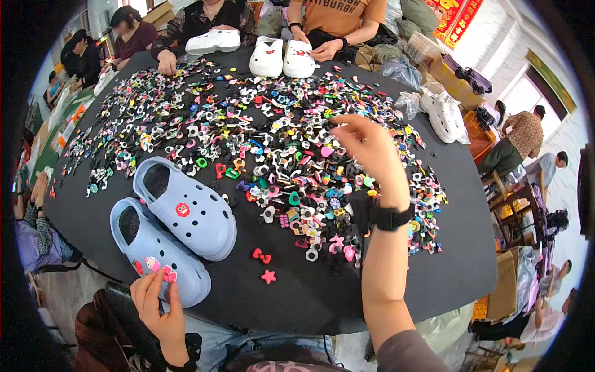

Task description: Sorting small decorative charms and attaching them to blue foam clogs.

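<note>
A pair of light blue clogs lies at the left of the black table. The farther clog [186, 211] bears a red round charm [182, 209]. On the nearer clog [164, 263] sit a red charm, a cupcake-like charm [152, 264] and a pink bow charm [169, 274]. My left hand [158, 304] pinches the pink bow charm against the clog's top. Above the big heap of shoe charms [279, 142], my right hand [369, 146] reaches with loosely bent, parted fingers; nothing shows in it, though its fingertips are partly hidden. A red bow charm [261, 255] and a pink star charm [268, 277] lie beside the clogs.
Across the table [446, 279], two people handle white clogs [268, 57]. Another white pair [443, 115] stands at the right edge near plastic bags [403, 71]. More people sit at the far left and stand at the right among boxes [502, 282].
</note>
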Motion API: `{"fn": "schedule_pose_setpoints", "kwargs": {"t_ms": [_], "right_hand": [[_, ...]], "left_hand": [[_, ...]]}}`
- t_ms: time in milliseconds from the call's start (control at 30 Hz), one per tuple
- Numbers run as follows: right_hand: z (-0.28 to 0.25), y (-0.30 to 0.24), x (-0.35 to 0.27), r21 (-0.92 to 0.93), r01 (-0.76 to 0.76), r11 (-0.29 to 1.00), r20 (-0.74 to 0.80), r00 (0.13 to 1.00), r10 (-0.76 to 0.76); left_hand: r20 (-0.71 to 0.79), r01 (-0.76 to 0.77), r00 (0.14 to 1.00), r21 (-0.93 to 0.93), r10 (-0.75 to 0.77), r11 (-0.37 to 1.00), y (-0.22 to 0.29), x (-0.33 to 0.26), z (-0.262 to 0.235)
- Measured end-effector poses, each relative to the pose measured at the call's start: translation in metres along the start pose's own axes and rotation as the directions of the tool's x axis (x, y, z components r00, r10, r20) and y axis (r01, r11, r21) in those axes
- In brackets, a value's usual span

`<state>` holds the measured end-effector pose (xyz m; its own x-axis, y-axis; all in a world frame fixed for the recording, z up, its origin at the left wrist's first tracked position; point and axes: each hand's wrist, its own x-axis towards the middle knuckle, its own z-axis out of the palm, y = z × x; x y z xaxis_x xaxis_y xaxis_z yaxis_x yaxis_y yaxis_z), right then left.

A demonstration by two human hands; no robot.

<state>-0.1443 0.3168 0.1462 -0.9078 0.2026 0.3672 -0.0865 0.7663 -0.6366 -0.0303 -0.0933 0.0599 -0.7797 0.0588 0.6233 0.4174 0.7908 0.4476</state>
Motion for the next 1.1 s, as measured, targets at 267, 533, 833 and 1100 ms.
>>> {"fn": "schedule_pose_setpoints", "kwargs": {"t_ms": [267, 533, 833, 1100], "right_hand": [[0.047, 0.103, 0.020, -0.191, 0.171, 0.967, 0.133, 0.980, -0.147], [0.059, 0.097, 0.014, -0.320, 0.002, 0.947, 0.242, 0.967, 0.080], [0.010, 0.082, 0.006, -0.413, -0.074, 0.908, 0.264, 0.944, 0.196], [0.046, 0.060, 0.005, -0.301, 0.055, 0.952, 0.421, 0.903, 0.080]], "left_hand": [[0.028, -0.003, 1.000, 0.056, 0.002, 0.998, -0.006, -0.002, -0.003], [0.018, -0.007, 1.000, 0.042, 0.006, 0.999, -0.005, -0.002, -0.003], [0.022, -0.017, 1.000, 0.023, 0.016, 1.000, -0.009, -0.001, -0.003], [0.045, -0.048, 0.998, 0.046, 0.045, 0.998, -0.009, -0.002, -0.005]]}}
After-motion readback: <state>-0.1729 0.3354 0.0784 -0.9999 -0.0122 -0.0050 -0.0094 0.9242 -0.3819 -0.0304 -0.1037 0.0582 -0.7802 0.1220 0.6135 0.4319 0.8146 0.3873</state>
